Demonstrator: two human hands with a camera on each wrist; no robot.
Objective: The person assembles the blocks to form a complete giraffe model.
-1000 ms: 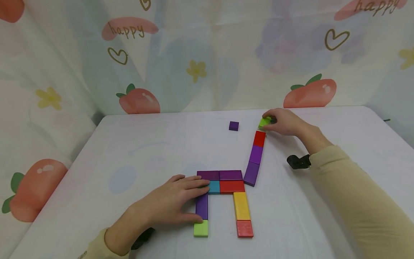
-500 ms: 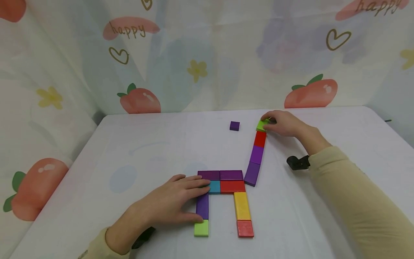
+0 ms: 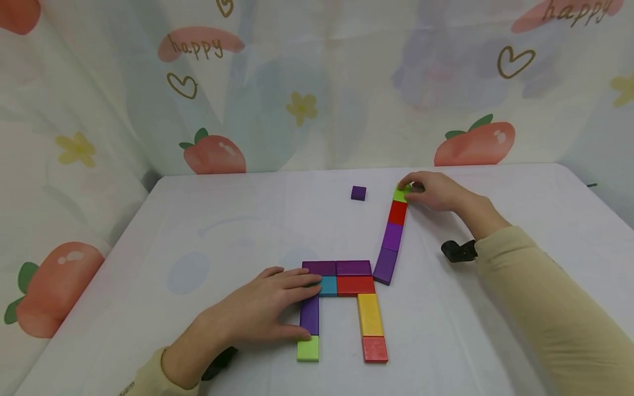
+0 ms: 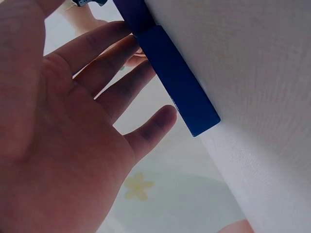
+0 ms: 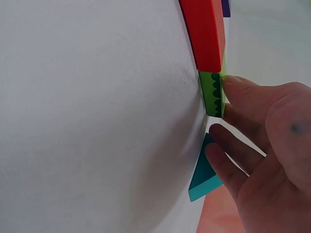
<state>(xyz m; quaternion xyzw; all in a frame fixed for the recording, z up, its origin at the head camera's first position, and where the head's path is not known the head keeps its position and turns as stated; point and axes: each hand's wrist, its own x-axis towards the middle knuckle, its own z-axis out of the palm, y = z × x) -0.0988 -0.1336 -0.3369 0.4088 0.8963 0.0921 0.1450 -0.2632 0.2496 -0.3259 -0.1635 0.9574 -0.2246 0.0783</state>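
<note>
In the head view, my right hand (image 3: 436, 190) is at the far end of a slanted row of blocks. Thumb and index finger pinch a green block (image 5: 212, 94) that meets the end of a red block (image 5: 206, 36). Close to the other fingers in the right wrist view is a teal triangular block (image 5: 205, 175); the head view does not show it. My left hand (image 3: 262, 308) lies with spread fingers over the left side of a flat block figure, across a purple block (image 3: 310, 315), its thumb at a lime block (image 3: 308, 350). A blue block (image 4: 177, 80) shows beside its fingertips.
The figure also has a light blue block (image 3: 328, 286), a red bar (image 3: 355, 285), a yellow block (image 3: 370, 314) and a lower red block (image 3: 375, 350). A small purple cube (image 3: 359, 193) stands apart near the back edge of the white table (image 3: 223, 231). A printed curtain (image 3: 346, 82) hangs behind.
My right hand has moved slightly nearer, bringing the green block down against the red block at the row's end. The left hand and the figure stay in place.
</note>
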